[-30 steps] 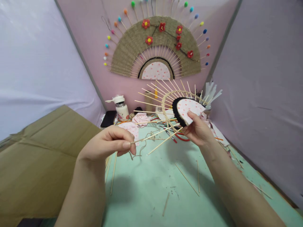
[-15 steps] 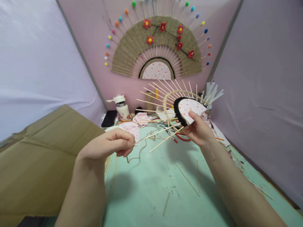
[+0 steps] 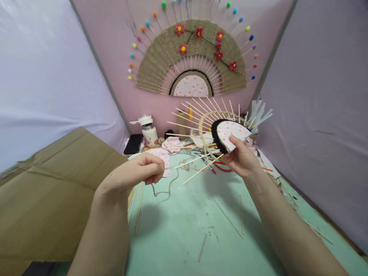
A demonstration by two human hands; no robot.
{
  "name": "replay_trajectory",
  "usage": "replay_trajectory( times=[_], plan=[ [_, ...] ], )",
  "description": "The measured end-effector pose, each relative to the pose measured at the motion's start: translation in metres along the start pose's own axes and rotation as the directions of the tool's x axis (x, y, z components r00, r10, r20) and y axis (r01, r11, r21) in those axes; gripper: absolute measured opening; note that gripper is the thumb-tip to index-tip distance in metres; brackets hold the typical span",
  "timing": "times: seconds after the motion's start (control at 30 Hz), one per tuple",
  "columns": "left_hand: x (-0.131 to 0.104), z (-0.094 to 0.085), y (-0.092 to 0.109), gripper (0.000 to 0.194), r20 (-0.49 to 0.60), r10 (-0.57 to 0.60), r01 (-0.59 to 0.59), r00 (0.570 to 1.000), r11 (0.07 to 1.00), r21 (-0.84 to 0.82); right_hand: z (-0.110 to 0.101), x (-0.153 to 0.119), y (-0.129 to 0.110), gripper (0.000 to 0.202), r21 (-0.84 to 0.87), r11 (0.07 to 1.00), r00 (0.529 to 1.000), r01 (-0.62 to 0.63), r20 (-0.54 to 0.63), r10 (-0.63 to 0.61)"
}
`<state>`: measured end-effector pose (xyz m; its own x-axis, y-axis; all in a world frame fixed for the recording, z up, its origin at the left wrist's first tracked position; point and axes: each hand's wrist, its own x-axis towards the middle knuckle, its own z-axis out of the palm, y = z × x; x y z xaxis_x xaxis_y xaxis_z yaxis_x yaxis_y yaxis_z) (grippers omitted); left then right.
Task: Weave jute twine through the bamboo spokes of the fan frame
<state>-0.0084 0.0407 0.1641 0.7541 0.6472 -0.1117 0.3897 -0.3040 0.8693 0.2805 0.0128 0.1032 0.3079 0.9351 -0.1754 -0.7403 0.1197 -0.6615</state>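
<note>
In my right hand point(image 3: 240, 157) is a small half-round fan; its thumb presses the pink-dotted white cloth centre point(image 3: 232, 132) and the fingers are behind. A black band point(image 3: 217, 138) rims the centre. Thin wooden sticks point(image 3: 184, 124) radiate from it, with a band of twine point(image 3: 202, 128) woven across them. My left hand point(image 3: 149, 168) is closed in front of the lower sticks, apart from them. A length of twine point(image 3: 162, 193) hangs from under its fingers and loops back toward the fan; the fingertips are partly hidden.
A large finished fan point(image 3: 155, 57) hangs on the pink back wall. Cardboard point(image 3: 57, 184) lies at left. A phone point(image 3: 133, 144), a white bottle point(image 3: 149, 135) and a twine spool point(image 3: 181, 124) stand at the back. Loose sticks point(image 3: 228, 219) lie on the green table point(image 3: 172, 237).
My left hand has risen slightly and its fingers have turned. The twine stretched between it and the sticks no longer shows clearly. My right hand and the small fan have hardly moved.
</note>
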Motion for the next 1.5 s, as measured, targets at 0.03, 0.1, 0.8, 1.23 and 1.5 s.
replay_trajectory(
  times=[0.03, 0.1, 0.8, 1.23, 1.5],
  plan=[
    [0.000, 0.000, -0.001, 0.025, -0.032, -0.001, 0.000, 0.999, 1.000, -0.018, 0.000, 0.000, 0.000, 0.005, 0.005, 1.000, 1.000, -0.001, 0.001, 0.001],
    [0.000, 0.000, -0.002, 0.025, -0.074, -0.005, 0.002, 0.997, 0.999, -0.040, 0.000, 0.000, 0.000, 0.004, 0.009, 1.000, 1.000, -0.002, 0.000, 0.002],
    [0.009, 0.007, -0.004, 0.032, -0.044, 0.092, -0.096, 0.995, 0.991, -0.096, -0.002, 0.000, 0.001, 0.011, -0.013, 1.000, 1.000, -0.002, 0.024, 0.002],
    [0.076, 0.082, -0.029, 0.032, -0.214, 0.012, -0.133, 0.977, 0.818, -0.559, 0.016, -0.028, 0.033, 0.016, 0.004, 0.992, 0.973, -0.124, 0.198, 0.121],
    [0.084, 0.092, -0.038, 0.037, -0.244, -0.032, -0.110, 0.969, 0.831, -0.545, 0.019, -0.034, 0.035, 0.014, 0.014, 0.998, 0.979, -0.067, 0.195, 0.063]
  ],
)
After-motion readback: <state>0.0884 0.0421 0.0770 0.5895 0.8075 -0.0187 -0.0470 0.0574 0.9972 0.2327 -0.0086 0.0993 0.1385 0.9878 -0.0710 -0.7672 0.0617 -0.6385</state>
